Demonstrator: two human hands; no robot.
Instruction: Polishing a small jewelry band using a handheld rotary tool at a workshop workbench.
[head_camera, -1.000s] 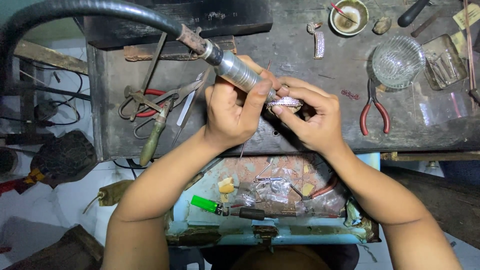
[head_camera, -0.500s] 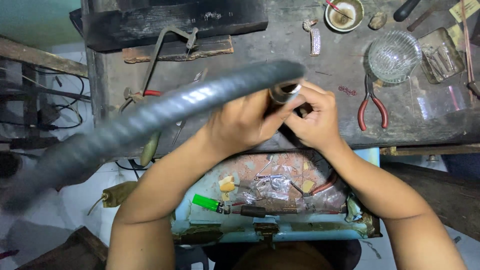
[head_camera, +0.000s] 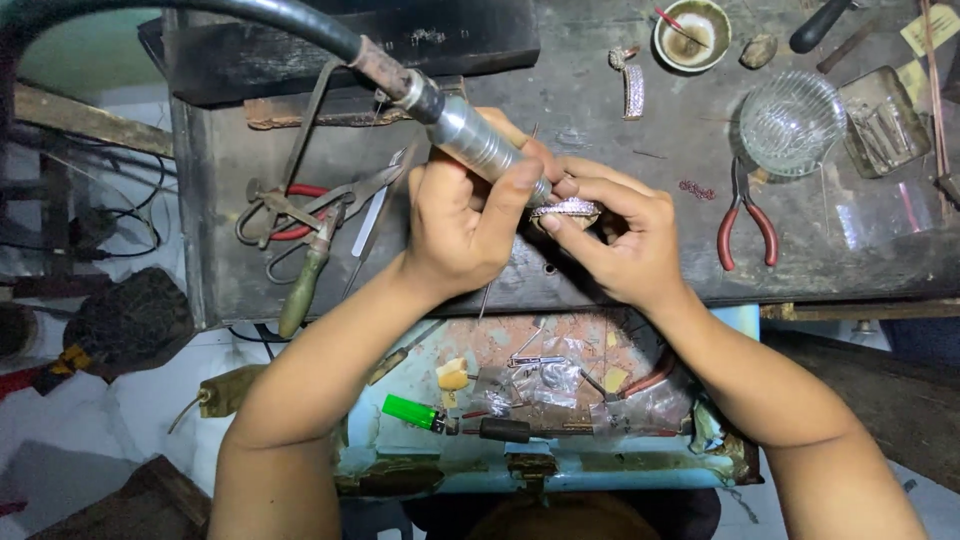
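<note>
Left hand (head_camera: 460, 225) grips rotary handpiece (head_camera: 480, 145), tip down-right; right hand (head_camera: 625, 240) pinches bracelet (head_camera: 565, 209).

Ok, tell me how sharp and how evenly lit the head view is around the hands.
Head view: both hands, the left hand on the metal handpiece and the right hand by the small jewelled piece, are sharp and well lit; the glass dish shows mild glare; the corners fall dark, and the flexible shaft top left looks soft.

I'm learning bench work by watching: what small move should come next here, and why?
Probably ease the rotary handpiece tip along the ring, since the left hand holds its tip at the ring pinched in the right hand.
</note>
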